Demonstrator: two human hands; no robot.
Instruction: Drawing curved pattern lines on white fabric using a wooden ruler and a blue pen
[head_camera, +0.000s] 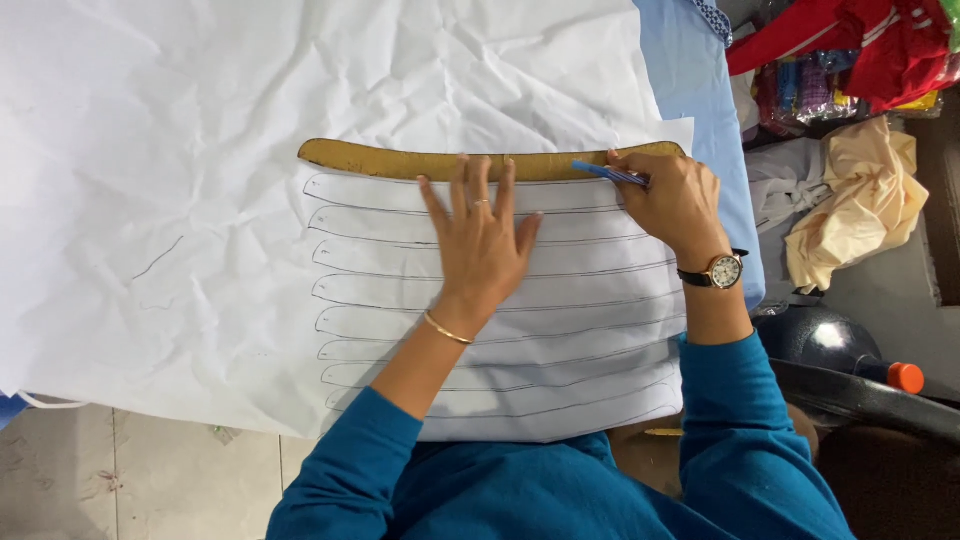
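Observation:
A large crumpled sheet of white paper (200, 150) covers the table. On it lies a long, curved tan pattern piece (400, 160). My left hand (480, 245) rests flat with fingers spread, its fingertips pressing on the pattern's lower edge. My right hand (675, 200) grips a blue pen (608, 173) whose tip touches the pattern's right end. Below the pattern, several traced curved outlines (500, 330) run in rows down the paper. I wear teal sleeves, a gold bangle on the left wrist and a watch on the right.
A light blue cloth (690, 70) shows under the paper at the right edge. Beyond it are red garments (860, 40), a cream fabric bundle (860, 200), and a dark bottle with an orange cap (905, 377). Tiled floor (130, 480) shows at lower left.

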